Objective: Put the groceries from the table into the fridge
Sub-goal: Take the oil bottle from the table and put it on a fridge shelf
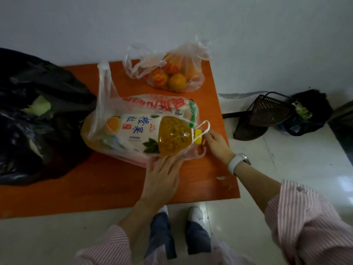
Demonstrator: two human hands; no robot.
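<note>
- One orange table [107, 188].
- One juice bottle [152, 133] with a yellow cap.
- Two translucent plastic bags: one [107, 104] around the bottle, one [193, 54] holding oranges.
- At least three oranges [176, 82] visible.
- One black bag [34, 115] on the table.
- Two hands: left hand [162, 178], right hand [216, 143].
- One white watch [236, 162].

Dim room: pale wall [191, 20], glossy tiled floor [286, 165].

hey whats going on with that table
A person stands at an orange table, working a big juice bottle out of a thin plastic bag. The left hand rests on the bottle's lower side and the bag. The right hand is at the yellow cap and its handle loop. A bag of oranges and black bags wait on the table.
</note>
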